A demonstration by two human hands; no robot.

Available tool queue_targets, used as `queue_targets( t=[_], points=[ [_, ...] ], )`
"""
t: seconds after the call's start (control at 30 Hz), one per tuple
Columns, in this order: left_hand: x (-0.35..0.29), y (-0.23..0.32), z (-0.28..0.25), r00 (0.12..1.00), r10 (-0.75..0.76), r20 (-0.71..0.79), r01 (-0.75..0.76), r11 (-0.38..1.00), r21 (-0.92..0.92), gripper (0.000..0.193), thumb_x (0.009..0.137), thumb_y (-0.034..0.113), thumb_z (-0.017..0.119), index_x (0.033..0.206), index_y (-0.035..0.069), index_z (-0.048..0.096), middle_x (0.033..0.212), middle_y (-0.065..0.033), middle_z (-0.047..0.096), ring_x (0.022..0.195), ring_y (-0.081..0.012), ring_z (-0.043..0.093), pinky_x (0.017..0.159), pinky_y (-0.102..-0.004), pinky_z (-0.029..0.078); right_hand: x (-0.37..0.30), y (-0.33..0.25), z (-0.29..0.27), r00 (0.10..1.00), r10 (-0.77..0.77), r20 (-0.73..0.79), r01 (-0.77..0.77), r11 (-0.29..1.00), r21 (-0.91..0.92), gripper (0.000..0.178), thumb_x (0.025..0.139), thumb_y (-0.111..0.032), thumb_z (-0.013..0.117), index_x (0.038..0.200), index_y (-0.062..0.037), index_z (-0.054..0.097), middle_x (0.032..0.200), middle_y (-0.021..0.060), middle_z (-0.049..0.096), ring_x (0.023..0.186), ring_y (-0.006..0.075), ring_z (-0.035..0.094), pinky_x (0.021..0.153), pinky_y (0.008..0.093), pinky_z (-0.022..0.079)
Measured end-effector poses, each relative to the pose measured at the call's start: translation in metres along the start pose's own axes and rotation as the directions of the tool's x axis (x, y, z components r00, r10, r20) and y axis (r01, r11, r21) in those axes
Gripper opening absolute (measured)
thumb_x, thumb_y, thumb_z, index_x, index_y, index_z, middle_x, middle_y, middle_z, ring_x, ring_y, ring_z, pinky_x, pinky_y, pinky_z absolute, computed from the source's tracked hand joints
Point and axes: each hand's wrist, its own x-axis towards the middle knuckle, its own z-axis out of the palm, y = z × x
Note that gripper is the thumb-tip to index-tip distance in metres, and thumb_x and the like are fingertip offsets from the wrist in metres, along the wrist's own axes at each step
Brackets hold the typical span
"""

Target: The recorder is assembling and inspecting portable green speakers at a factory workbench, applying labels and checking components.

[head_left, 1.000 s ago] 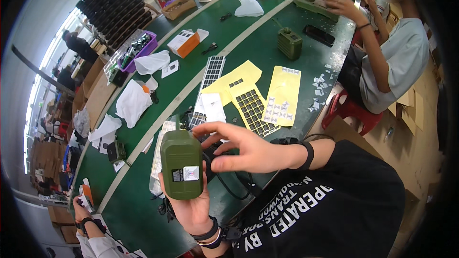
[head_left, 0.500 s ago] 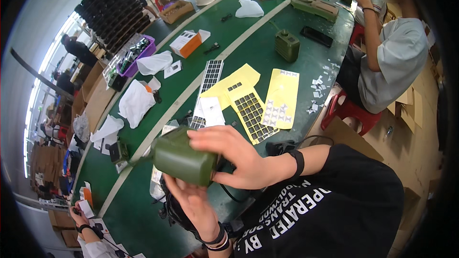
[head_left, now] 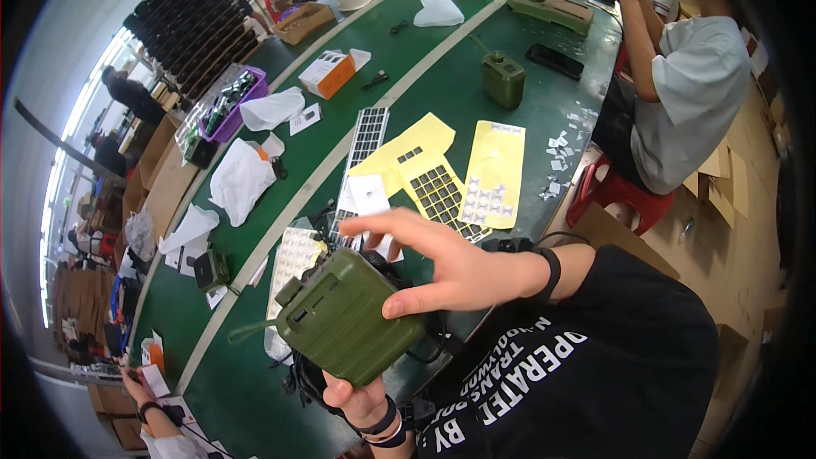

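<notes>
A green jerrycan-shaped case [head_left: 353, 314] with ribbed sides, small port openings along one edge and a loop strap is tilted in front of me. My left hand [head_left: 361, 399] is closed around its lower end, thumb on the ribbed face and the other fingers mostly hidden behind. Over its upper right side, my right hand [head_left: 450, 263] has its fingers stretched apart, with the thumb tip at the case's edge. Behind the case lie a pale sticker sheet [head_left: 297, 259] and dark cables [head_left: 306, 378].
Yellow sticker sheets [head_left: 495, 161] lie beyond my hands on the green table [head_left: 331, 161]. A similar green case [head_left: 503, 78] stands farther back, near a black phone [head_left: 555, 60]. White bags [head_left: 242, 183] and an orange-white box [head_left: 330, 74] are at left. A co-worker [head_left: 688, 93] sits at right.
The case has turned so its ribbed face and ports now show instead of its smooth end. My right fingers have lifted and spread; my left hand has shifted lower and closed on the case.
</notes>
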Motion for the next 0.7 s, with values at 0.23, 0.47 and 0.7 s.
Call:
queue_targets(
  t=[0.23, 0.47, 0.7],
  points=[
    [0.003, 0.02, 0.032, 0.991, -0.136, 0.004, 0.119, 0.885, 0.451, 0.09, 0.07, 0.02, 0.066, 0.141, 0.001, 0.014, 0.131, -0.0219, 0.038, 0.112, -0.0331, 0.049, 0.088, -0.0362, 0.046, -0.007, 0.023, -0.037, 0.879, 0.47, 0.079, -0.477, 0.869, 0.134, 0.057, 0.07, -0.026, 0.075, 0.113, 0.0035, 0.053, 0.088, 0.0081, 0.06, 0.066, 0.008, 0.055, 0.05, 0.0212, 0.043],
    [-0.012, 0.058, -0.004, 0.988, 0.086, 0.131, -0.135, 0.89, 0.436, 0.063, 0.089, 0.026, 0.05, 0.139, -0.001, 0.021, 0.126, -0.0215, 0.043, 0.108, -0.0363, 0.051, 0.09, -0.0391, 0.043, 0.0, 0.109, -0.115, 0.696, 0.016, -0.718, -0.585, 0.593, -0.554, 0.06, 0.063, -0.026, 0.074, 0.107, 0.0012, 0.044, 0.095, 0.0214, 0.058, 0.088, 0.0367, 0.058, 0.078, 0.0395, 0.047],
    [0.06, 0.146, -0.075, 0.924, 0.373, -0.083, -0.218, 0.692, 0.688, 0.059, 0.09, 0.028, 0.05, 0.138, 0.004, 0.026, 0.129, -0.0175, 0.04, 0.115, -0.0271, 0.045, 0.096, -0.037, 0.034, -0.012, 0.14, -0.149, 0.667, -0.087, -0.74, -0.628, 0.47, -0.621, 0.07, 0.064, -0.011, 0.075, 0.122, -0.0014, 0.036, 0.113, 0.0216, 0.041, 0.104, 0.0407, 0.048, 0.089, 0.0409, 0.043]
  ],
)
